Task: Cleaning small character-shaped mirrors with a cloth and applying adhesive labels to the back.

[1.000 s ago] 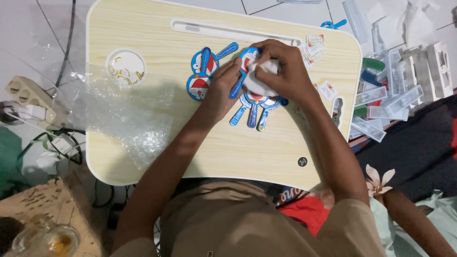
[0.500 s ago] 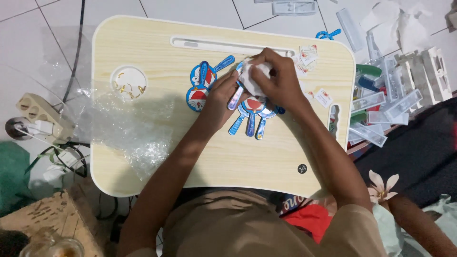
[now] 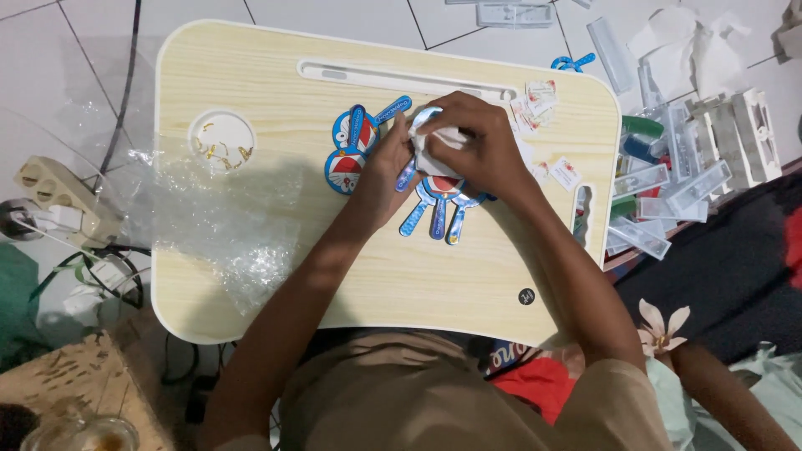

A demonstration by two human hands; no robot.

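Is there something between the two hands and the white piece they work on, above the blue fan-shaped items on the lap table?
Nothing visible. The left hand and the right hand both touch the white piece directly, above the blue fan-shaped items. The bubble wrap lies apart, on the left part of the lap table.

A pale wooden desk [image 3: 251,92] stands on a white tiled floor [image 3: 50,83]. At nine o'clock lie a power strip [image 3: 58,199] and tangled cables [image 3: 100,276]; at three o'clock, a dark mat [image 3: 735,242].
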